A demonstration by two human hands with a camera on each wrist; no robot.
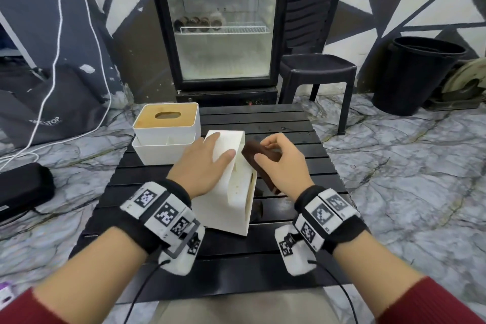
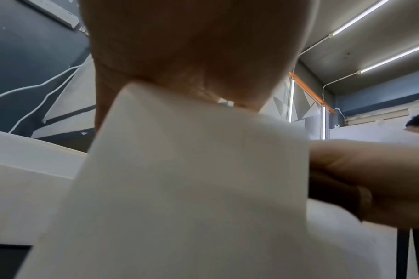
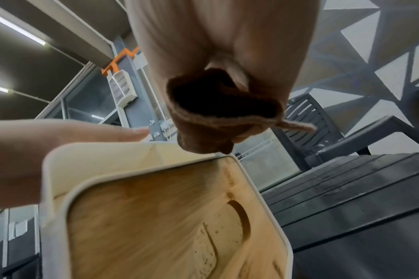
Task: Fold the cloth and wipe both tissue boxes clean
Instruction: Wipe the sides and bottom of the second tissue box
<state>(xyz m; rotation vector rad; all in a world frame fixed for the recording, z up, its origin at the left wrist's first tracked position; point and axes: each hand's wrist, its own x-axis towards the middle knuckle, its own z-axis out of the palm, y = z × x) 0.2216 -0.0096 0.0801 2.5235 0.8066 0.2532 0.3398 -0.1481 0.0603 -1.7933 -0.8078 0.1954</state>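
On the black slatted table [image 1: 276, 123] a white tissue box [image 1: 228, 205] lies tipped on its side, its stained wooden lid [image 3: 168, 226] facing right. My left hand [image 1: 218, 146] rests flat on the box's upper face with straight fingers, steadying it. My right hand [image 1: 263, 151] pinches a folded brown cloth [image 1: 251, 150] just right of the box, near its far top edge. In the right wrist view the cloth [image 3: 215, 117] hangs just above the lid's rim. A second white tissue box [image 1: 165, 134] with a wooden lid stands upright at the back left.
A glass-door fridge [image 1: 223, 26] stands behind the table, with a black plastic chair [image 1: 315, 68] and a black bin [image 1: 415, 73] to its right. On the marble floor at left lie a black case [image 1: 23, 187] and white cables [image 1: 52, 73].
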